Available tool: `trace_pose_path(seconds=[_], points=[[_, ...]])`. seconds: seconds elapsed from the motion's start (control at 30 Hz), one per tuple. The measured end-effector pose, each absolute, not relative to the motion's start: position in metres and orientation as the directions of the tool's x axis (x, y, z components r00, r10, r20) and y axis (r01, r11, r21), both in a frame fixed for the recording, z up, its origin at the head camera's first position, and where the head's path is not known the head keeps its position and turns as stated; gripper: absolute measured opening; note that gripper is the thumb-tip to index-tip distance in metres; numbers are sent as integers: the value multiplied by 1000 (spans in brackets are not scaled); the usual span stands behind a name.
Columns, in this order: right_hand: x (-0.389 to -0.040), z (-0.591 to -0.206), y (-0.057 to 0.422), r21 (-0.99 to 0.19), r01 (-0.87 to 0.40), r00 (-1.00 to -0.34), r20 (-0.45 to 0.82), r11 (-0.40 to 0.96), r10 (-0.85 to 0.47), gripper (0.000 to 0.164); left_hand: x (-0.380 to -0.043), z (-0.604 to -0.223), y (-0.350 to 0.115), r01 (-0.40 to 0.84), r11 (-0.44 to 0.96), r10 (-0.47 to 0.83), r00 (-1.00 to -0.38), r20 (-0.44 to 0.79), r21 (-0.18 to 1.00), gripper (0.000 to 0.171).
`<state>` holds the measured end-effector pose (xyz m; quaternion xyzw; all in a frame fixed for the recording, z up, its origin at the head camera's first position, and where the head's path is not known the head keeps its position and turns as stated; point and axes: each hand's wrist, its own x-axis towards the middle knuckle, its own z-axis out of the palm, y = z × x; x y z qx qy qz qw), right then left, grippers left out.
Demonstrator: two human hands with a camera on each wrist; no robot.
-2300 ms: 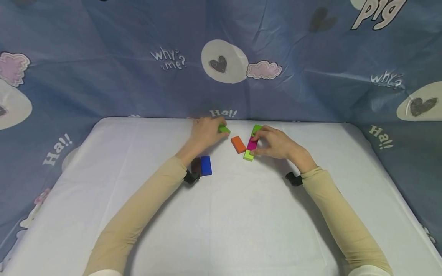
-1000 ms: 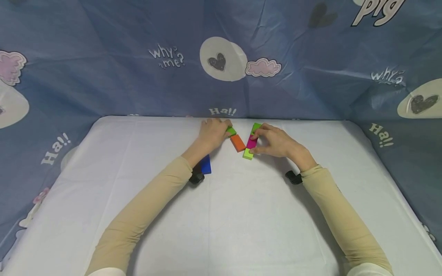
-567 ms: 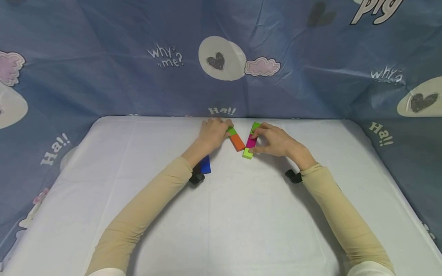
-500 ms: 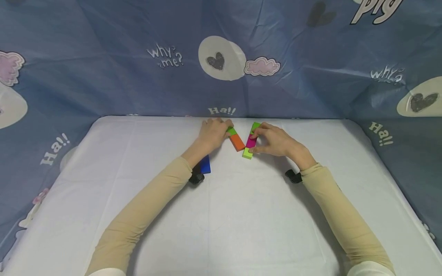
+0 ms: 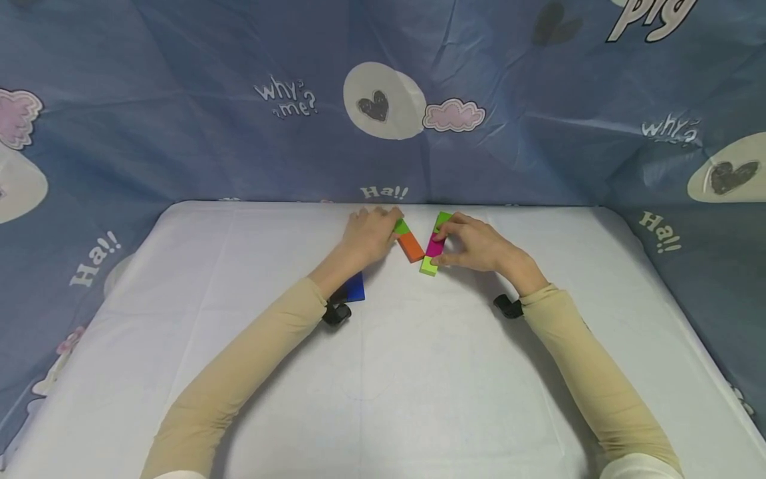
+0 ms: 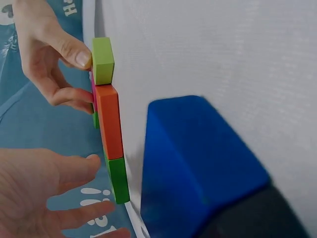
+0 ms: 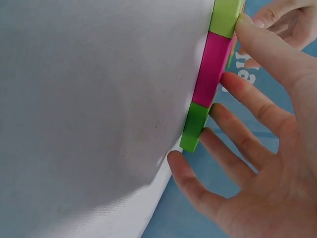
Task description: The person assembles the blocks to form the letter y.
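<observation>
Small coloured blocks form a V on the white table. Its right arm is a lime block (image 5: 428, 267), a magenta block (image 7: 213, 69) and a green block (image 7: 195, 124); its left arm is an orange block (image 6: 110, 121) and another green block (image 6: 118, 179). My right hand (image 5: 475, 246) rests along the right arm, thumb at the lime block, nearly straight fingertips at the magenta and green ones. Beside the left arm's green block is my left hand (image 5: 370, 234), its thumb and fingers spread apart with a gap to that block in the left wrist view.
A blue block (image 5: 356, 287) and a dark block (image 5: 340, 295) lie side by side near my left wrist, partly hidden by it. Behind the table's far edge hangs a blue printed cloth (image 5: 239, 146). White cloth covers the table (image 5: 407, 386).
My left hand has moved right, bringing the green block against the orange block's far end, then let go and shifted slightly left. The right hand has stayed at its row.
</observation>
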<state>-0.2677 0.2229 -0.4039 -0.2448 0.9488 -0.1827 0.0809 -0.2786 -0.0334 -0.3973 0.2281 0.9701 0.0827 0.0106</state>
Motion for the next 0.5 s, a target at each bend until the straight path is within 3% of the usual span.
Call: trace_pose_path(seconds=[0.5], points=[[-268, -404, 221, -383, -431, -867, -77, 817, -493, 52, -250, -393, -72, 451, 876, 466, -883, -63, 170, 46]])
